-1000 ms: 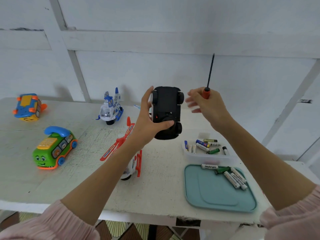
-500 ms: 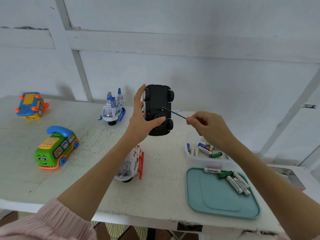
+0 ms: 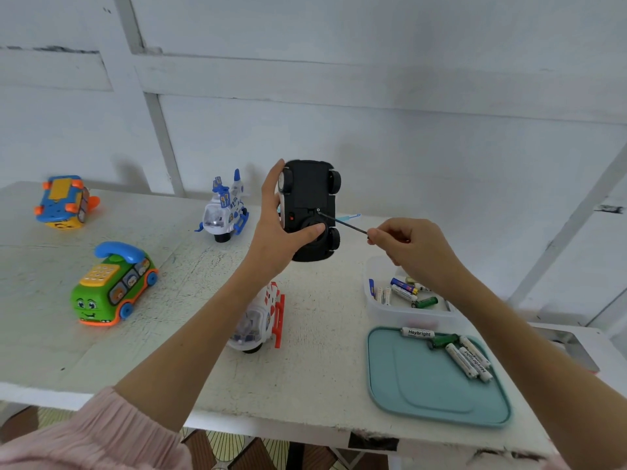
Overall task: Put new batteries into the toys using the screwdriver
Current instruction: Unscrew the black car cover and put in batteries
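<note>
Black plastic toy car (image 3: 310, 201), underside out, is held above the tabletop (image 3: 169, 334) in the left hand (image 3: 276, 232). Right hand (image 3: 407, 245) pinches the screwdriver (image 3: 342, 222), tip at its screw. Judged light, rigid, slippery; grip the flanks.

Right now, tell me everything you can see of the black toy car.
The black toy car looks like plastic and is held upright above the table, underside toward the camera, four black wheels showing. The left hand grips it, thumb across the lower part. The screwdriver, in the right hand, points its tip at a small screw hole.
</note>
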Available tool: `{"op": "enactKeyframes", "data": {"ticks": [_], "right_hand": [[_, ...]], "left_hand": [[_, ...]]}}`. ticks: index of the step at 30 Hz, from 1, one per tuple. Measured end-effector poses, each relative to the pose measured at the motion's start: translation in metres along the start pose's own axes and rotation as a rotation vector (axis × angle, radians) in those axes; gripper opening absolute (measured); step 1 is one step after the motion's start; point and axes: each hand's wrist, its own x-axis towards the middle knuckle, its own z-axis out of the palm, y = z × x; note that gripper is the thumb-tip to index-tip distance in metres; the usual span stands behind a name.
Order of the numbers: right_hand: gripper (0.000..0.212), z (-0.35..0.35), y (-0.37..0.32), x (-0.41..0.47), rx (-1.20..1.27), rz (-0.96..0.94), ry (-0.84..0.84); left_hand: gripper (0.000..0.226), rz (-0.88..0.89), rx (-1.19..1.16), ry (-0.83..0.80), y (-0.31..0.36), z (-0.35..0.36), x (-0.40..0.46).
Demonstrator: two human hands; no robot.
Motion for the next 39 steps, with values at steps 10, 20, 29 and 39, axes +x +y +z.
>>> {"op": "enactKeyframes", "data": {"ticks": [10, 20, 29, 39], "right_hand": [[0.026, 0.0, -0.004, 0.002, 0.013, -0.022, 0.002], [0.024, -0.003, -0.006, 0.001, 0.168, 0.1, 0.085], [0.023, -0.007, -0.006, 0.0, 0.248, 0.142, 0.088], [0.023, -0.01, -0.004, -0.002, 0.273, 0.156, 0.101]], "left_hand": [[0.092, 0.035, 0.017, -0.001, 0.001, -0.004, 0.0], [0.087, 0.092, 0.174, -0.025, -0.006, -0.001, 0.003], [0.087, 0.076, 0.17, -0.024, -0.003, 0.004, 0.006], [0.086, 0.089, 0.167, -0.004, 0.0, 0.009, 0.008]]}}
